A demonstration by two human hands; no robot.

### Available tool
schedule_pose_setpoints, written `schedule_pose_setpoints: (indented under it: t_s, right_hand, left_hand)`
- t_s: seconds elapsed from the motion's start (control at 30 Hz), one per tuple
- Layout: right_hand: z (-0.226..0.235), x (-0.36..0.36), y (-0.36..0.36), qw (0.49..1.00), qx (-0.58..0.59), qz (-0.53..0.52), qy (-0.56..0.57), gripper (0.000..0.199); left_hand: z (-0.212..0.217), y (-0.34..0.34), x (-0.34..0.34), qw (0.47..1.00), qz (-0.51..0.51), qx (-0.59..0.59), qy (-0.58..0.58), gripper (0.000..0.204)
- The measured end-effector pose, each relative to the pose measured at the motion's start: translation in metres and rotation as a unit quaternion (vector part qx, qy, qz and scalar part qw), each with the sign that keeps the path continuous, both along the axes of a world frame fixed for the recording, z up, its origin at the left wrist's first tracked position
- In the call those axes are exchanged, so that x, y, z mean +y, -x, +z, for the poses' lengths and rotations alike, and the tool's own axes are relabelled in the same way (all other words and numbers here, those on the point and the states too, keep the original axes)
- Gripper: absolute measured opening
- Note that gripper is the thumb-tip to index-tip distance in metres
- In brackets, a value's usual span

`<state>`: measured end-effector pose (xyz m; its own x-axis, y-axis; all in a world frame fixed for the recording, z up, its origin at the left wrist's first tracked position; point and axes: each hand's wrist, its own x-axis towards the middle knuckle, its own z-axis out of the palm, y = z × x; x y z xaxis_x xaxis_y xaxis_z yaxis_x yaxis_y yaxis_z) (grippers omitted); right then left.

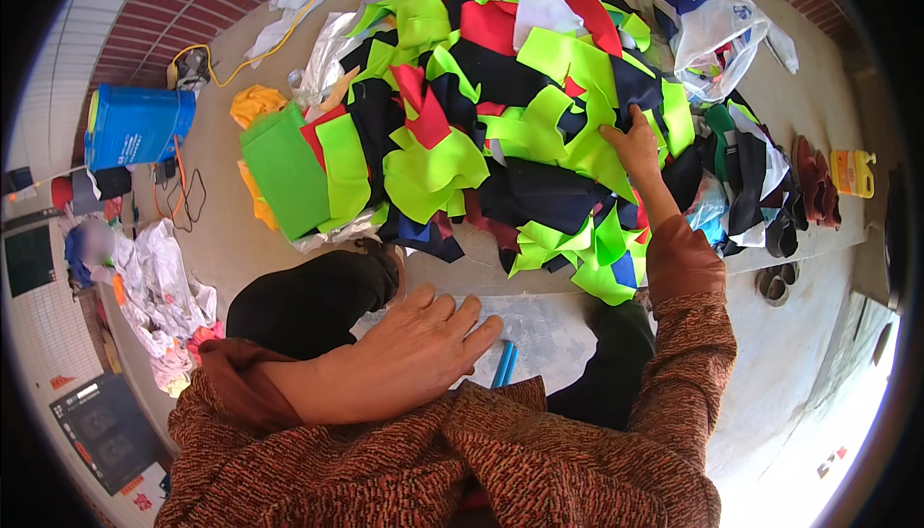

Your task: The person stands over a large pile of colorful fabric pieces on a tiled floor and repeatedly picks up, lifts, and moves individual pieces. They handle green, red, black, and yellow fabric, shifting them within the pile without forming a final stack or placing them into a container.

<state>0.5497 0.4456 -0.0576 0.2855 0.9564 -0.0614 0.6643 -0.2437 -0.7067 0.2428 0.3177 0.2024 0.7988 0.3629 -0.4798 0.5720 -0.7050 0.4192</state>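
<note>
A broad heap of fabric scraps (pixel 438 177) in neon yellow-green, navy, black and red lies on the floor in front of me. My right hand (pixel 635 148) reaches to the heap's right side, thumb and forefinger apart. Its fingertips touch a navy scrap (pixel 637 85) and the edge of a neon yellow-green piece (pixel 589 148); no firm grip shows. Over my lap hovers my left hand (pixel 419 350), palm down, fingers loosely bent and apart with nothing seen in them. A flat bright-green piece (pixel 284 172) sits at the heap's left edge.
At the far right stands a white plastic bag (pixel 712 37) with scraps inside. Shoes (pixel 813 181) and a yellow jug (pixel 853 173) are at the right. A blue container (pixel 141 127), a yellow cord (pixel 279 32) and crumpled pale cloth (pixel 164 283) lie to the left.
</note>
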Motion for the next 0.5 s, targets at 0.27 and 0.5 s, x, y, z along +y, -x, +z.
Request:
schedule_pose_setpoints:
  t_s: [0.27, 0.5]
  right_hand:
    - [0.052, 0.000, 0.054, 0.931, 0.357, -0.070, -0.034, 0.041]
    - [0.141, 0.012, 0.094, 0.925, 0.342, -0.060, -0.152, 0.041]
  left_hand:
    - [-0.001, 0.025, -0.034, 0.988, -0.010, -0.107, -0.111, 0.035]
    - [-0.031, 0.025, -0.059, 0.960, 0.013, -0.189, -0.208, 0.016]
